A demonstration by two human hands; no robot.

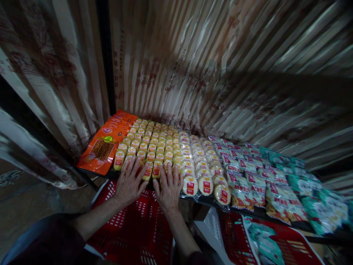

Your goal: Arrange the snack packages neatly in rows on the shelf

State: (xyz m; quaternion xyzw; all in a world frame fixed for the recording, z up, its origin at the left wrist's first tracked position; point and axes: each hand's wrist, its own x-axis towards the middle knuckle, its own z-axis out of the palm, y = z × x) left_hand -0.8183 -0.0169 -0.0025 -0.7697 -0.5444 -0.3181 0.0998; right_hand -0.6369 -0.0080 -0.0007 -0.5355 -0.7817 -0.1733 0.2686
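Note:
Rows of small wrapped yellow cakes [151,147] with round labels cover the left part of a dark shelf. My left hand [129,184] lies over the front of these rows, fingers stretched out and a little apart. To its right, my right hand [168,189] rests flat with spread fingers on the front cakes, near the pale round packaged cakes [190,185]. Neither hand is wrapped around anything. Left of the cakes lie overlapping orange snack packets [100,147].
White-and-red snack bags [259,187] and teal bags [317,209] fill the shelf's right side. Below stand a red basket [132,224] and another red basket [296,244] holding teal packets. Pleated, printed sheeting [176,66] hangs behind, with a dark post [108,62] at left.

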